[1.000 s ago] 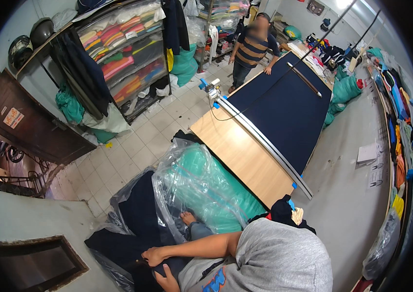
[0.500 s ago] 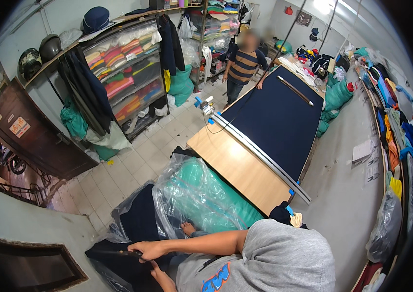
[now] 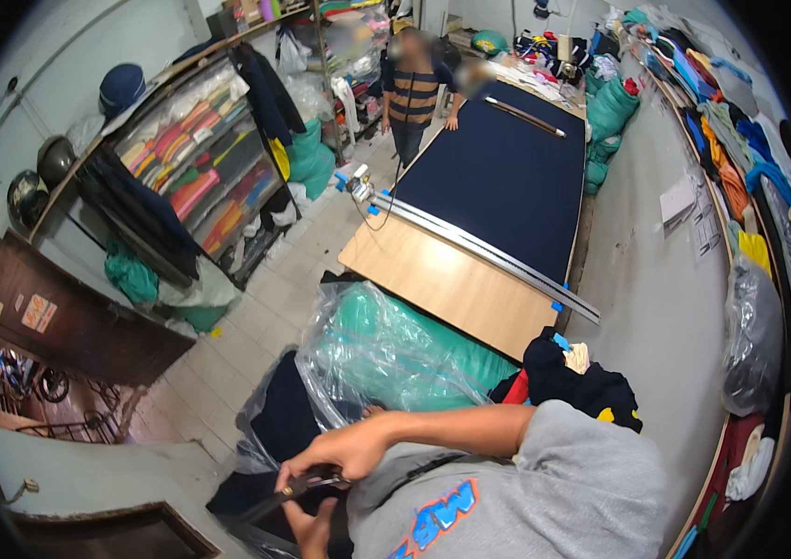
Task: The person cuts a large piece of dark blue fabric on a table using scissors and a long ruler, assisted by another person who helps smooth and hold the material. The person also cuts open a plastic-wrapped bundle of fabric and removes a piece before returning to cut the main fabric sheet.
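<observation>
Right hand (image 3: 351,451), fingers wrapped round dark scissors (image 3: 295,488), near left; left hand (image 3: 310,529) just beside, thumb and finger spread; navy cloth (image 3: 287,406) beyond.

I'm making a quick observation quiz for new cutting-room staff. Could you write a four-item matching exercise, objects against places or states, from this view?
Column one
1. Scissors
2. Green bundle
3. Metal rail
4. Brown door

Column two
A. Lying across the table, beside the navy cloth
B. Standing open
C. In the person's right hand
D. Partly covered by clear plastic

Right pairs: 1-C, 2-D, 3-A, 4-B
</observation>
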A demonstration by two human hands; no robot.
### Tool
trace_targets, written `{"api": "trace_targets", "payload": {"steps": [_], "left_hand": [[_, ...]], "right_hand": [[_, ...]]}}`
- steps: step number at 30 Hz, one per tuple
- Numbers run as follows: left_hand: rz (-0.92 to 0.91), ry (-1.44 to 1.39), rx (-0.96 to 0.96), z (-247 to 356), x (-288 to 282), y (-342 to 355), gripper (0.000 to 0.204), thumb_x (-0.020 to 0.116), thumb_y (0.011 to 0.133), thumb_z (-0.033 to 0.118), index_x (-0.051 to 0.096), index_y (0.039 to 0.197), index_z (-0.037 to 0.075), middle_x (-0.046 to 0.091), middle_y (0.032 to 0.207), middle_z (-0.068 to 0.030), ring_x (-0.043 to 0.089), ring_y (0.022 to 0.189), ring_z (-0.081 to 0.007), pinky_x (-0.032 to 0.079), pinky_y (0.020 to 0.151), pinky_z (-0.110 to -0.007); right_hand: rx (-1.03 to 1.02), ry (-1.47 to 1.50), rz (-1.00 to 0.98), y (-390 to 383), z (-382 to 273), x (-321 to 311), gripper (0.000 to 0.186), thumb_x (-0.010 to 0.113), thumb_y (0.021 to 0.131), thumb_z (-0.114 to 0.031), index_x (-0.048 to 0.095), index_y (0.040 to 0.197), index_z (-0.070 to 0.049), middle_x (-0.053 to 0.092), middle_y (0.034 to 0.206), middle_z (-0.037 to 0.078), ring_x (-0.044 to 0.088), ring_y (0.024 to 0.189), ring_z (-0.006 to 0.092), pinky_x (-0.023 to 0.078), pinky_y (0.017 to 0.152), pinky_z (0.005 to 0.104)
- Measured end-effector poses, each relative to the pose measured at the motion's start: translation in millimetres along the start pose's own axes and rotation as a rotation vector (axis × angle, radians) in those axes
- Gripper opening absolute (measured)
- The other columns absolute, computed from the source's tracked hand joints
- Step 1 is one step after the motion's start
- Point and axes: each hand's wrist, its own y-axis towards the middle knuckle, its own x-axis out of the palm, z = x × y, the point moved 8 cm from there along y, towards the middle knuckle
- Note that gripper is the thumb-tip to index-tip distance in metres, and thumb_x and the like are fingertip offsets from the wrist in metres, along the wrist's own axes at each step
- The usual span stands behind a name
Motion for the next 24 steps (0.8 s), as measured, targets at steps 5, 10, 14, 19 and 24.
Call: {"api": "trace_targets", "payload": {"steps": [5, 10, 14, 19, 24], "left_hand": [[-0.212, 0.251, 0.343, 25, 69, 43, 0.029, 0.088, 0.09, 0.015, 0.073, 0.11, 0.002, 0.077, 0.104, -0.0146, 0.077, 0.099, -0.0294, 0.059, 0.085, -0.04], [-0.021, 0.548, 0.666, 32, 99, 38, 0.034, 0.079, 0.091, 0.008, 0.076, 0.124, 0.004, 0.074, 0.123, -0.0143, 0.073, 0.104, -0.0357, 0.059, 0.087, -0.046], [0.11, 0.675, 0.603, 52, 126, 42, 0.037, 0.071, 0.099, 0.004, 0.074, 0.135, 0.002, 0.067, 0.14, -0.0179, 0.064, 0.123, -0.0379, 0.054, 0.099, -0.048], [0.1, 0.615, 0.353, 46, 157, 65, 0.027, 0.066, 0.107, 0.011, 0.072, 0.126, -0.006, 0.074, 0.119, -0.0185, 0.069, 0.104, -0.0351, 0.054, 0.092, -0.043], [-0.066, 0.373, -0.129, 13, 246, 92, 0.036, 0.066, 0.11, 0.027, 0.069, 0.119, -0.008, 0.075, 0.099, -0.0163, 0.068, 0.09, -0.0233, 0.053, 0.083, -0.039]], "right_hand": [[0.043, -0.154, 0.294, -53, -23, -22, 0.034, 0.07, 0.082, 0.001, 0.055, 0.112, -0.001, 0.064, 0.093, 0.017, 0.065, 0.089, 0.0343, 0.047, 0.075, 0.0464], [0.201, -0.088, 0.546, -117, 3, -44, 0.034, 0.07, 0.085, 0.004, 0.056, 0.115, -0.004, 0.057, 0.078, 0.007, 0.057, 0.074, 0.0201, 0.044, 0.068, 0.0398], [0.118, -0.13, 0.669, -130, -8, -81, 0.034, 0.072, 0.083, 0.003, 0.055, 0.112, -0.003, 0.058, 0.082, 0.009, 0.057, 0.074, 0.0244, 0.043, 0.067, 0.0416], [0.01, -0.215, 0.731, -159, 39, -145, 0.035, 0.072, 0.082, 0.004, 0.054, 0.111, -0.004, 0.06, 0.09, 0.012, 0.06, 0.076, 0.0295, 0.045, 0.067, 0.0433], [-0.068, 0.041, 0.625, -221, 76, -196, 0.036, 0.072, 0.083, 0.005, 0.055, 0.112, -0.005, 0.058, 0.08, 0.01, 0.056, 0.073, 0.0253, 0.043, 0.065, 0.0411]]}}
